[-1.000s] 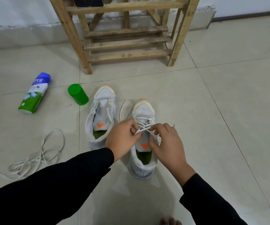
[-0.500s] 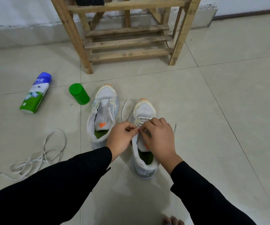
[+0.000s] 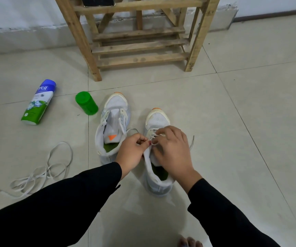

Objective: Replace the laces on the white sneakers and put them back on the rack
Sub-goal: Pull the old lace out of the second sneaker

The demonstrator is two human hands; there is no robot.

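Sneaker point(image 3: 158, 120), white, on the floor point(image 3: 241, 131) before the rack point(image 3: 140, 46), toe pointing away toward it; twin point(image 3: 114, 120) just beside, leftward. Left hand point(image 3: 131, 154), grip pinched on the lace point(image 3: 153, 139) at the sneaker's left edge; right hand point(image 3: 173, 150), grip curled on that lace over the eyelets, likely nearer the next hole

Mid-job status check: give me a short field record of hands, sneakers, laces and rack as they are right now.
left hand: pinches lace
right hand: fingers curled on same lace at eyelets
sneaker under hands: on floor, partly laced
other sneaker: beside it, tongue raised
loose laces: piled on floor, far left
rack: behind, no sneaker on it
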